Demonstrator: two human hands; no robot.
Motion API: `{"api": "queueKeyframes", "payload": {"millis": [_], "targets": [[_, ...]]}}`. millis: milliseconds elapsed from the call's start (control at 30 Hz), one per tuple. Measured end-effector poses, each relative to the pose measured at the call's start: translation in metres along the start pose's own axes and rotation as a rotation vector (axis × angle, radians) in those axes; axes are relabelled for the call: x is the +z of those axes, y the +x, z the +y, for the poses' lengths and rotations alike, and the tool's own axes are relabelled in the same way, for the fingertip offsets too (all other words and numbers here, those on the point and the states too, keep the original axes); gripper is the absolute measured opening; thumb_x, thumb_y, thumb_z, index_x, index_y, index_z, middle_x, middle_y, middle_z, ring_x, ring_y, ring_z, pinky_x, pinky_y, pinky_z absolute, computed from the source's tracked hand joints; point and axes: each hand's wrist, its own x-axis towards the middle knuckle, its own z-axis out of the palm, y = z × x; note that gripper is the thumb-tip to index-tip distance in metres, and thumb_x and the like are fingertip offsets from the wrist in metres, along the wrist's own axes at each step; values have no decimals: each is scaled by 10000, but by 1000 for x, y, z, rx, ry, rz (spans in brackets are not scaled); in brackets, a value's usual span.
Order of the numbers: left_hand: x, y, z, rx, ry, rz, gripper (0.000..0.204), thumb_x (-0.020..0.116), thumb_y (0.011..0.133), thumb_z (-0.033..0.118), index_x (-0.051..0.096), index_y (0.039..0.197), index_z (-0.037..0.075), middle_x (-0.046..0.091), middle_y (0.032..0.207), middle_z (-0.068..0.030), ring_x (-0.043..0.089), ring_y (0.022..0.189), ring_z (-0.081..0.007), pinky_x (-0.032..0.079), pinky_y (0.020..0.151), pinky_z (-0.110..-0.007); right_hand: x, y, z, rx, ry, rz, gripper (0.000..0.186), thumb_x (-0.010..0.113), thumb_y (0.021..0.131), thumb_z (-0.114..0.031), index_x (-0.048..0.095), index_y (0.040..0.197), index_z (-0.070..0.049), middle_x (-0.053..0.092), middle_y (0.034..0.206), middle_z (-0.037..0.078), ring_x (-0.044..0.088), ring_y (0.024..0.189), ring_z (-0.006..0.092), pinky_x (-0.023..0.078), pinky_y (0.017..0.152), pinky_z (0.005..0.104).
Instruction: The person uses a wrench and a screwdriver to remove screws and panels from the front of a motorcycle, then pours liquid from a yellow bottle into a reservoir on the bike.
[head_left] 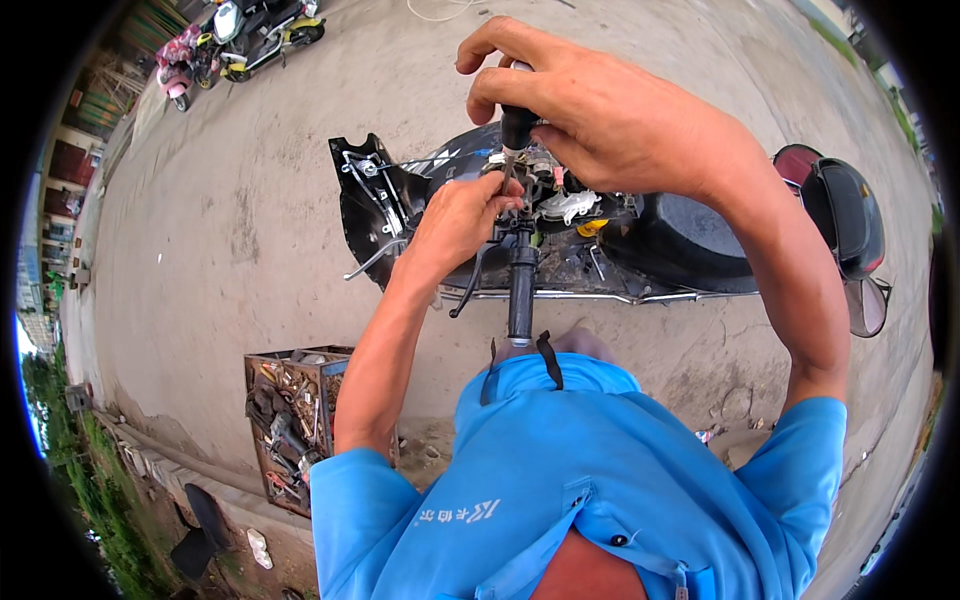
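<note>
The right hand (585, 112) has its fingers clamped on a screwdriver (517, 130), the left hand (457, 213), just below those fingers, seems to pinch its shaft, and 1 black handlebar grip (521, 300) lies near the left fingers, toward the body.

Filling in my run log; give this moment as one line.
right hand: holding screwdriver | left hand: at its shaft | scooter: below both hands

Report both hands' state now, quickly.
Right hand: holding a black-handled screwdriver with metal shaft.
Left hand: curled beside that shaft; whether it holds anything cannot be told.
</note>
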Motion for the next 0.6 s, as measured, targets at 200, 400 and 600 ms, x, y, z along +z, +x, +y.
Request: {"api": "queueKeyframes", "payload": {"millis": [200,400,600], "targets": [[-3,7,5,-131,381,-24,111,763,937,66,693,955,-19,779,923,-140,754,804,-287,573,744,-376,4,6,-14,381,-215,-34,284,755,894,-99,608,1125,-19,606,1186,128,697,970,383,567,839,498],[4,0,-1,65,-61,67,173,792,927,141,717,985,-4,766,828,-132,735,724,-265,545,675,-353,12,-2,4,-23,-38,109,304,729,971,-233,607,1134,-7,621,1171,167,708,930,430,567,798,546],[0,4,3,-70,365,15,148,772,937,112,732,1023,-3,778,860,-135,764,775,-247,565,713,-360,9,5,-8,372,-225,-39,230,681,945,-66,608,1156,-9,606,1241,156,690,993,420,562,861,513]]}}
